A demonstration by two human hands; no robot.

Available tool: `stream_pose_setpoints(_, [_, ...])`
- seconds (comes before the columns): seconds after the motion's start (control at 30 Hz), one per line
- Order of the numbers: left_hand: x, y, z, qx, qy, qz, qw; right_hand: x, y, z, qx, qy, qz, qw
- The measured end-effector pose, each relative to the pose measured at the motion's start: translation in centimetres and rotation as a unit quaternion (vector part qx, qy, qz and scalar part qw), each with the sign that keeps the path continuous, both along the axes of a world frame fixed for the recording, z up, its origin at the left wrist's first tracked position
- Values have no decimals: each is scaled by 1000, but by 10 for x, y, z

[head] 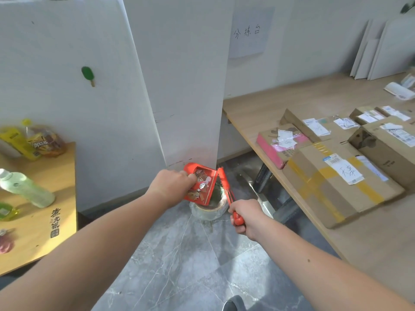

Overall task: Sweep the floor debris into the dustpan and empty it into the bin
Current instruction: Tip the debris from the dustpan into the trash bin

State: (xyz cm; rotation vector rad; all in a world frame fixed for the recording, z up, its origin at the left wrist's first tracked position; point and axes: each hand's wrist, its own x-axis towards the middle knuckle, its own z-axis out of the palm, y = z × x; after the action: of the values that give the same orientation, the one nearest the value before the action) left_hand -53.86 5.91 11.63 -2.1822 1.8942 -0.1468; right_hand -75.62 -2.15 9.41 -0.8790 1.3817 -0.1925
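Left hand (173,187) wrapped tight around the handle of the red dustpan (201,184), fingers curled shut on it. Right hand (243,217) closed in a fist around the red grip of the brush (226,187), bristle end pointing up and away, touching the dustpan's right edge. Dustpan tipped over the open top of the bin (207,208), a small see-through tub on the grey floor (179,254), close to the foot of the white wall panel (179,75). Paper scraps (202,184) not yet out, sitting in the pan.

Probably light, thin plastic, stiff enough to keep its shape. Best held by the handle at the back, so the open lip can point down. Scraps look very light and may flutter past the rim, so a slow tilt seems wise. Bin looks light too and could tip if bumped. Boxes (336,176) lined up along the near edge of the wooden table (258,108) at right, well apart.
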Motion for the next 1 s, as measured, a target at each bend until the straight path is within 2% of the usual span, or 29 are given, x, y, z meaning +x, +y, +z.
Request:
stream_pose_setpoints(0.37, [-10,1,-14,39,-48,-96,993,6,15,-17,13,9,-15,1000])
stream_pose_setpoints(0.67, [-22,2,-8,62,-54,-143,986,3,17,-23,14,4,-25,1000])
stream_pose_setpoints(1.0, [-23,1,-7,64,-55,-142,986,-1,16,-26,13,9,-25,1000])
